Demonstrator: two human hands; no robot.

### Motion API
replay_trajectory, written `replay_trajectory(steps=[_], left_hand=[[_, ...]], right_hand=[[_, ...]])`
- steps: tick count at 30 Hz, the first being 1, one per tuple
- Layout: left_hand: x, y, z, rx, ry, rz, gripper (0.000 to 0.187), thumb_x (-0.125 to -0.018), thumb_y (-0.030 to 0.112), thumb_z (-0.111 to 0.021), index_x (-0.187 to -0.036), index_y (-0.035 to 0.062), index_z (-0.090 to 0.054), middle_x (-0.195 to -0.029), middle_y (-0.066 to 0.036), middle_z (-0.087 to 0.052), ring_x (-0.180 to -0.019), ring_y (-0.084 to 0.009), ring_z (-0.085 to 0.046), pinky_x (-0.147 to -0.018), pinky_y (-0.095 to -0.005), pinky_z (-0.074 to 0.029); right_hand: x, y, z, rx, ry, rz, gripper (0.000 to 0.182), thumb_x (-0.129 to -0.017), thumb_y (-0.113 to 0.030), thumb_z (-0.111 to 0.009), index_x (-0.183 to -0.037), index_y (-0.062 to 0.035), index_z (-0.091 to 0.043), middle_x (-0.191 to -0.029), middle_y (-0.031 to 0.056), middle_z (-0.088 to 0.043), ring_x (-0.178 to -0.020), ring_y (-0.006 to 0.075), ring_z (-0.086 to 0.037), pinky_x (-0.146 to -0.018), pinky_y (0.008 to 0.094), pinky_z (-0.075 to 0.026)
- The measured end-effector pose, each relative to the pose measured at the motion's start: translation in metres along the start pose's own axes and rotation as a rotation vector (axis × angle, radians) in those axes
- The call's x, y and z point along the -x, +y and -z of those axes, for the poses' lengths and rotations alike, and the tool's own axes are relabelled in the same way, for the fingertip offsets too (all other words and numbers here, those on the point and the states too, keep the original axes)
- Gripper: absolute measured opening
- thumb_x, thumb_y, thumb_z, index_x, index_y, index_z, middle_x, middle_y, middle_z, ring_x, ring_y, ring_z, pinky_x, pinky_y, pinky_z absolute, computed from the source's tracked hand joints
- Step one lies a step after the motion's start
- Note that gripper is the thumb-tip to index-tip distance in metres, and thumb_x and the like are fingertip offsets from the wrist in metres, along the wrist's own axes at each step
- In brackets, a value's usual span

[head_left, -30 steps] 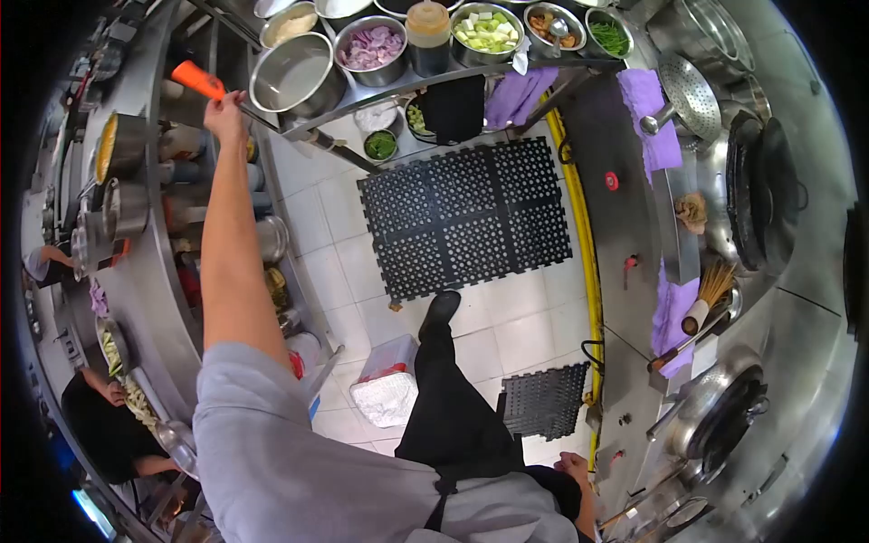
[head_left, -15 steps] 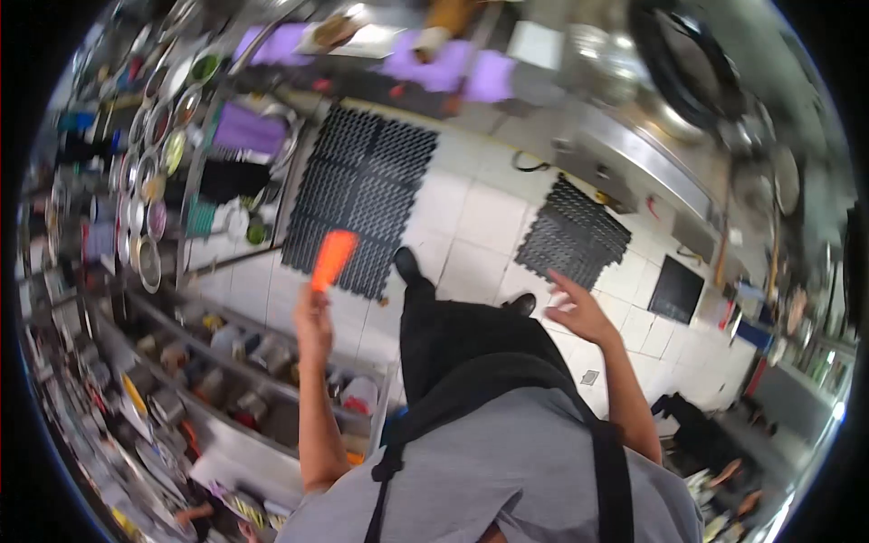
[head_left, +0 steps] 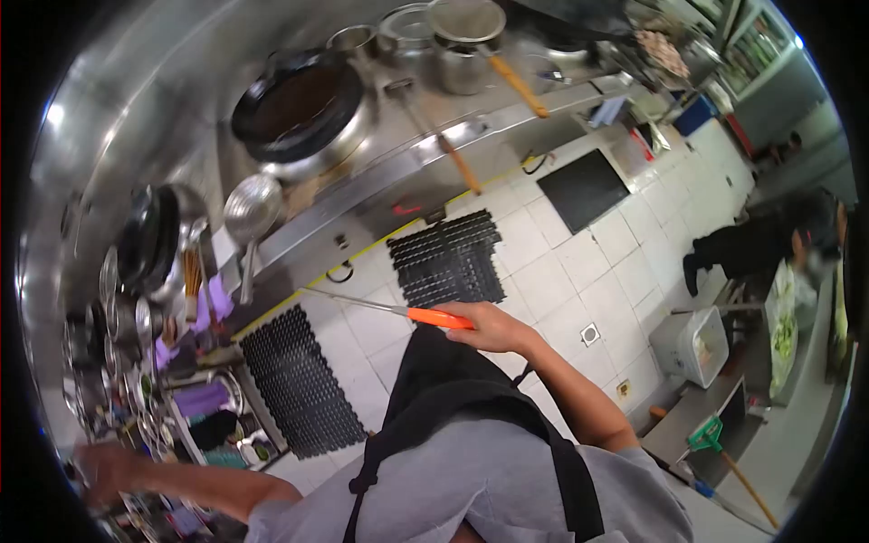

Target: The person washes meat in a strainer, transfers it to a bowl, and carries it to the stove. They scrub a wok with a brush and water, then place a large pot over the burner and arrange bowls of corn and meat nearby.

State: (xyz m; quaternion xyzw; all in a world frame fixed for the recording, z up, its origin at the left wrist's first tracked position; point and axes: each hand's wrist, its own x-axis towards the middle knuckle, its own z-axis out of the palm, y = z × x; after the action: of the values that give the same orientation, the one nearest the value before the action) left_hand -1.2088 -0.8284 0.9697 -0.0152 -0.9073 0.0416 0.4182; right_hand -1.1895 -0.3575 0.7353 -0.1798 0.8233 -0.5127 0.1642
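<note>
My right hand [head_left: 493, 328] is closed around the orange handle of a long tool [head_left: 362, 303], held in front of my apron. Its thin metal part points left and slightly up, over the floor beside a stove edge. Whether that metal part is a blade or a rod, I cannot tell. Far to the left, my left hand [head_left: 104, 471] reaches out at the dim edge of the view, its fingers smeared by motion. Close by it are several metal bowls and containers [head_left: 136, 398].
A black wok [head_left: 299, 109] sits on the steel stove, with a perforated skimmer [head_left: 252, 213] at its near edge. A strainer [head_left: 466, 20] rests over a pot. Black mats [head_left: 299, 385] lie on white tiles. Another person [head_left: 769, 237] is at the right, near a grey bin [head_left: 692, 348].
My view has turned right toward the stove. An orange object showed in my left hand before; now the orange-handled tool is in my right hand. My left hand has swung out far left.
</note>
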Motion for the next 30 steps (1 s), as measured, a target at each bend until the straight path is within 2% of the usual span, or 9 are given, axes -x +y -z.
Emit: replay_trajectory(steps=[3,6,7,8,11,17,19,22,30], left_hand=[[-0.011,-0.005,-0.015,-0.365,0.029,0.395,0.039,-0.085,0.017,-0.072,-0.12,0.0027,-0.064,-0.114,-0.017,-0.065,-0.102,-0.0345,-0.064,-0.09,-0.0429,-0.05],[-0.003,0.122,-0.094,-0.334,-0.263,0.536,0.033,-0.088,0.018,-0.069,-0.117,0.0018,-0.064,-0.109,-0.016,-0.068,-0.099,-0.0352,-0.065,-0.087,-0.0441,-0.052],[-0.002,0.197,-0.125,-0.034,-0.463,0.42,0.031,-0.089,0.018,-0.068,-0.116,0.0016,-0.065,-0.108,-0.015,-0.068,-0.098,-0.0354,-0.066,-0.086,-0.0445,-0.053],[-0.024,0.29,-0.147,0.945,-0.618,0.325,0.029,-0.088,0.014,-0.064,-0.113,-0.0019,-0.064,-0.097,-0.017,-0.067,-0.09,-0.0352,-0.062,-0.082,-0.0455,-0.05],[0.0,0.448,-0.241,1.153,-1.204,-0.59,0.046,-0.088,0.024,-0.073,-0.127,0.0018,-0.064,-0.115,-0.02,-0.068,-0.113,-0.0333,-0.065,-0.096,-0.0407,-0.052],[-0.114,0.725,-0.282,1.657,-1.132,-0.85,0.043,-0.09,0.027,-0.073,-0.121,-0.0016,-0.067,-0.11,-0.018,-0.07,-0.096,-0.0293,-0.069,-0.086,-0.0398,-0.054],[-0.17,0.807,-0.292,1.72,-1.035,-0.604,0.034,-0.087,0.019,-0.073,-0.114,-0.0003,-0.069,-0.103,-0.015,-0.072,-0.093,-0.0232,-0.07,-0.085,-0.0369,-0.054],[-0.223,0.92,-0.333,1.743,-0.725,-0.214,0.033,-0.084,0.016,-0.075,-0.112,-0.0002,-0.07,-0.104,-0.017,-0.073,-0.095,-0.0254,-0.07,-0.085,-0.0379,-0.054],[-0.309,1.085,-0.455,1.136,-0.188,-0.107,0.029,-0.082,0.014,-0.076,-0.107,0.0017,-0.07,-0.114,-0.015,-0.061,-0.112,-0.0349,-0.055,-0.092,-0.044,-0.048]], right_hand=[[0.031,0.056,0.049,-0.366,0.018,-0.223,0.046,-0.09,-0.011,-0.066,-0.134,-0.0047,-0.056,-0.091,0.0105,-0.067,-0.075,0.0195,-0.068,-0.067,0.0343,-0.055],[0.073,0.103,0.101,-0.644,0.023,-0.352,0.043,-0.091,-0.007,-0.064,-0.132,-0.0041,-0.055,-0.087,0.0023,-0.061,-0.066,0.01,-0.058,-0.061,0.0265,-0.051],[0.093,0.119,0.116,-0.657,0.083,-0.402,0.049,-0.091,-0.007,-0.065,-0.138,-0.004,-0.053,-0.086,0.0015,-0.06,-0.068,0.0098,-0.057,-0.061,0.0268,-0.051],[0.114,0.134,0.129,-0.711,0.173,-0.483,0.056,-0.09,-0.007,-0.068,-0.143,-0.0044,-0.051,-0.086,0.0011,-0.059,-0.069,0.0098,-0.057,-0.06,0.0266,-0.05],[0.197,0.185,0.161,-0.883,0.524,-0.72,0.057,-0.086,-0.003,-0.07,-0.14,-0.0064,-0.054,-0.087,0.004,-0.06,-0.064,0.0118,-0.056,-0.057,0.0266,-0.048],[0.377,0.209,0.166,-1.141,1.291,-0.727,0.055,-0.088,-0.007,-0.067,-0.139,-0.0185,-0.049,-0.088,0.0039,-0.059,-0.06,0.0134,-0.056,-0.051,0.0292,-0.048],[0.402,0.192,0.169,-1.256,1.495,-0.64,0.05,-0.09,-0.014,-0.067,-0.137,-0.0204,-0.049,-0.088,0.0034,-0.059,-0.059,0.0135,-0.056,-0.049,0.0297,-0.047],[0.415,0.206,0.177,-1.305,1.632,-0.525,0.042,-0.092,-0.022,-0.065,-0.131,-0.021,-0.05,-0.087,0.0028,-0.059,-0.058,0.014,-0.056,-0.048,0.0291,-0.046],[0.359,0.305,0.387,-1.197,1.503,-0.477,0.038,-0.089,-0.01,-0.064,-0.126,-0.0125,-0.051,-0.084,0.0058,-0.061,-0.058,0.0156,-0.058,-0.052,0.0291,-0.048]])
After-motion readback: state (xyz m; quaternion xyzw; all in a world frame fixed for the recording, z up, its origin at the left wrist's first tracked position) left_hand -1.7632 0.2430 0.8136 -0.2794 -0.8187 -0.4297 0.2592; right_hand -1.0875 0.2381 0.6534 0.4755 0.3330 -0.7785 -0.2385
